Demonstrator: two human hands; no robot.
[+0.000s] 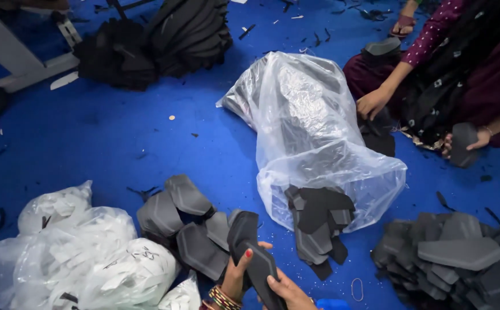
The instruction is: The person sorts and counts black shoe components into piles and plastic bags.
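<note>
My left hand and my right hand both grip a stack of dark grey foam pieces at the bottom centre of the head view. The left hand wears bangles and its fingers wrap the stack from the left. From the right, the other hand clasps the stack's lower end. Just left of the stack lie several loose grey foam pieces on the blue floor. To the right, a clear plastic bag spills more dark foam pieces from its open mouth.
White plastic bags of white scraps sit at bottom left. A heap of grey foam pieces lies at bottom right. Another person sits at top right handling foam pieces. Black piles and a grey frame stand at the back.
</note>
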